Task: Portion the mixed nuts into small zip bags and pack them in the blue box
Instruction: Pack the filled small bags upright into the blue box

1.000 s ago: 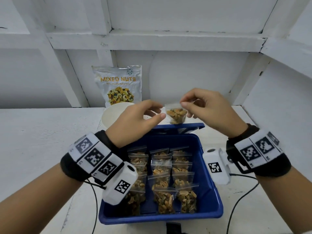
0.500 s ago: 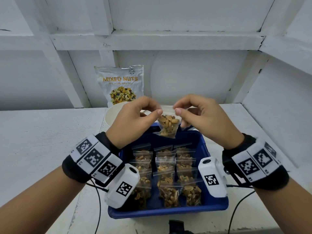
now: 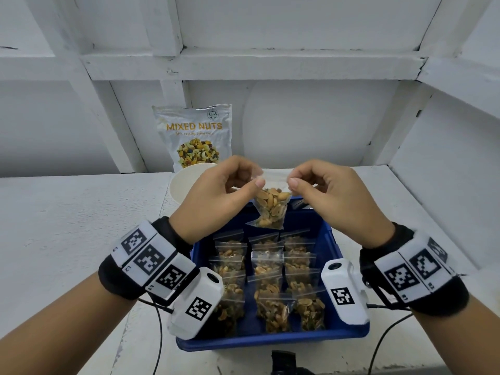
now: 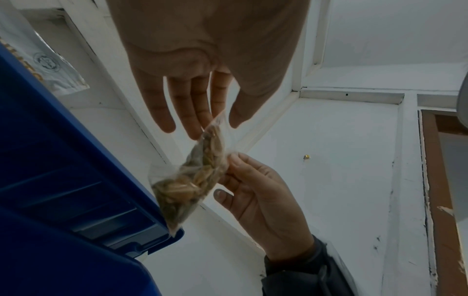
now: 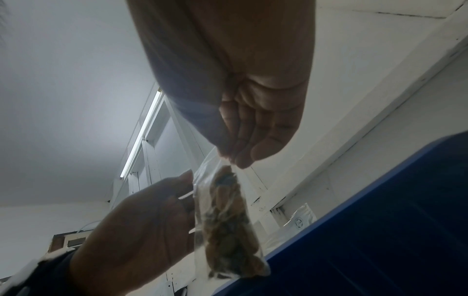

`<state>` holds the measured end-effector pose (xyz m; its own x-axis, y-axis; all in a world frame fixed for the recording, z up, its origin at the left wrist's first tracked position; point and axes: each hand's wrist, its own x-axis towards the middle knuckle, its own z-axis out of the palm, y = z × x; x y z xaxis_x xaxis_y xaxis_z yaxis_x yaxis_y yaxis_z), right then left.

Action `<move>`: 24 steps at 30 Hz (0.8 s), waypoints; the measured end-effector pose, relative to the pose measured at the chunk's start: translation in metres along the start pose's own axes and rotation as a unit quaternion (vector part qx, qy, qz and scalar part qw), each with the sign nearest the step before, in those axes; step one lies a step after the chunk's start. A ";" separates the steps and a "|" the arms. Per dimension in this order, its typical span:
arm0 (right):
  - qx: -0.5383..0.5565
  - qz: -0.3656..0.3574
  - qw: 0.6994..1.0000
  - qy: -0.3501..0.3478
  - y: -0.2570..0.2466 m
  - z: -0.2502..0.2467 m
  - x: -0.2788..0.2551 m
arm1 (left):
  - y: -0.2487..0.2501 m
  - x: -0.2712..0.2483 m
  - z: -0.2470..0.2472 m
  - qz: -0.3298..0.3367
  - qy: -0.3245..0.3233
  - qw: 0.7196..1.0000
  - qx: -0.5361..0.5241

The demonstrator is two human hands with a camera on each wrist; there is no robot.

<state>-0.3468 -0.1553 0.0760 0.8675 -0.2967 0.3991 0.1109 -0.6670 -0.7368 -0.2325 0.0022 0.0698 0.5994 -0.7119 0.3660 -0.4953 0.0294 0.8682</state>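
white painted boards and beams back a white counter (image 3: 70,228), where a blue box (image 3: 270,339) sits near the front edge. compared with a second ago, the small zip bag (image 3: 270,209) has come lower and nearer: it was held level above the box's far rim, and now it hangs down against that rim, so more of the nuts inside show. the two hands have drawn closer together and dropped a little, and the whole scene sits lower and closer in the head view.

the left hand (image 3: 216,196) pinches the bag's top corner at about 10 o'clock of the bag, thumb and forefinger curled onto the clear strip; the right hand (image 3: 332,196) pinches the opposite top corner at about 2 o'clock in the same way. the bag's long axis runs top to bottom, with its mouth up between the fingertips and its filled bottom pointing down toward 6 o'clock, tilted slightly toward the left hand. in the left wrist view the bag (image 4: 192,180) hangs slantwise beside the box's blue wall (image 4: 63,160).

inside the box, filled bags (image 3: 270,282) stand in three columns running from 12 to 6 o'clock. beyond the box at 11 o'clock a white bowl (image 3: 184,182) stands half hidden behind the left hand, and behind it a mixed nuts pouch (image 3: 193,136) leans upright against the wall.
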 end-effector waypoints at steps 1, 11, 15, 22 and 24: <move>-0.005 -0.003 1.000 -0.003 -0.001 -0.001 0.000 | 0.000 0.000 0.000 0.009 -0.001 1.000 0.012; 0.023 -0.014 0.999 -0.028 -0.005 0.006 -0.002 | -0.005 0.002 0.001 0.064 0.015 0.997 0.040; 0.004 -0.028 0.999 -0.028 -0.003 0.006 0.000 | -0.005 0.001 0.003 0.044 -0.007 0.999 0.019; -0.004 -0.056 0.998 -0.018 -0.002 0.010 -0.002 | -0.005 0.002 0.004 0.063 -0.020 0.996 0.064; -0.004 -0.056 0.998 -0.015 -0.002 0.012 -0.002 | -0.006 0.002 0.005 0.081 -0.013 0.994 0.074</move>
<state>-0.3433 -0.1448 0.0703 0.8640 -0.1997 0.4623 0.2046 -0.6997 -0.6846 -0.2311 -0.0029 0.0634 0.4888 -0.7243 0.4862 -0.6724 0.0424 0.7390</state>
